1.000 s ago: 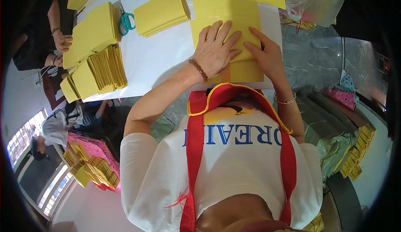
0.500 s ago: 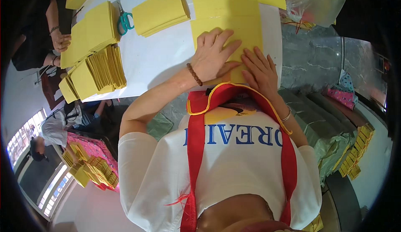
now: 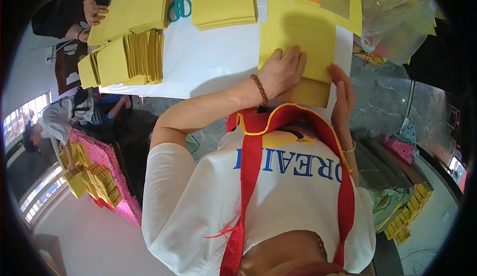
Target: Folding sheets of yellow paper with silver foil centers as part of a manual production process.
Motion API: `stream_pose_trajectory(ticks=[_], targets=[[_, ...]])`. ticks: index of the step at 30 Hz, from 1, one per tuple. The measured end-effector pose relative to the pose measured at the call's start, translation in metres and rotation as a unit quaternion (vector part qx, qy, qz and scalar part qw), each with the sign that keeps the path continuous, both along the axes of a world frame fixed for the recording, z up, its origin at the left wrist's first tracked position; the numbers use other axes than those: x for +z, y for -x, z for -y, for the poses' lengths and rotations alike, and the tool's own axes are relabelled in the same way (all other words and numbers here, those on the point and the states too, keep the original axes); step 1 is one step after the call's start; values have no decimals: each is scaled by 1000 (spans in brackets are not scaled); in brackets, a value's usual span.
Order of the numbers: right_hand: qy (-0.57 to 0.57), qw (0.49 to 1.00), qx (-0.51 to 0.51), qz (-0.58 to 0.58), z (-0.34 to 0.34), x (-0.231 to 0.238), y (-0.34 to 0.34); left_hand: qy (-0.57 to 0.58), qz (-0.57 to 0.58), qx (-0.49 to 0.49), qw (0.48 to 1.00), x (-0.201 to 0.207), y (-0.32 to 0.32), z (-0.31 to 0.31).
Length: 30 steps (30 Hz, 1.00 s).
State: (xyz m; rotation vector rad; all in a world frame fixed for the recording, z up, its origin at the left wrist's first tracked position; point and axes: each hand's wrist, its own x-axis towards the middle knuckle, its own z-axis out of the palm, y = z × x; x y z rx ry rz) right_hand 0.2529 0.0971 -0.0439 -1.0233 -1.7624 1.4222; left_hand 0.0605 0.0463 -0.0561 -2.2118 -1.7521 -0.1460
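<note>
A yellow paper sheet (image 3: pixel 298 37) lies before me on the white table, with a fold line across it and a darker strip (image 3: pixel 313 93) along its near edge. On the sheet, near that strip, rests my left hand (image 3: pixel 282 72), its fingers bent and closed at the paper; the thumb is partly hidden. My right hand (image 3: pixel 343 94) stands on edge beside the sheet's right side, fingers stretched and holding nothing. Away to the left lie a small stack of yellow paper pieces (image 3: pixel 223 5) and teal-handled scissors (image 3: pixel 179 8).
Larger yellow stacks (image 3: pixel 131 57) fill the table's left end, with another person's hand (image 3: pixel 94 12) at them. A yellow piece with a grey window (image 3: pixel 335 1) lies at the far right, near a clear plastic bag (image 3: pixel 395 27). Wrapped green bundles (image 3: pixel 380 171) stand right of me.
My left hand has gone from spread flat to bent fingers at the paper. My right hand has moved off the sheet to its right edge. The view has shifted.
</note>
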Motion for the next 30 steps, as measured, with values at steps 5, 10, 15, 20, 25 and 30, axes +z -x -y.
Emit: stream_pose_trajectory(ticks=[5, 10, 15, 20, 25, 30], targets=[[-14, 991, -97, -89, 0, -4, 4, 49, 363, -7, 931, 35, 42, -6], [60, 990, -111, -69, 6, -14, -5, -163, 303, 17, 939, 56, 124, -12], [25, 994, -103, -34, 3, -20, -3, -138, 114, 83, 980, -33, 194, -18], [41, 993, -103, -35, -1, -24, -2, -103, 100, 92, 985, -73, 201, -19], [39, 994, -97, -13, -1, -24, -1, -8, 103, 88, 991, -62, 202, -20], [40, 994, -97, -21, -1, -26, -2, 19, 74, 140, 987, -70, 176, -13]])
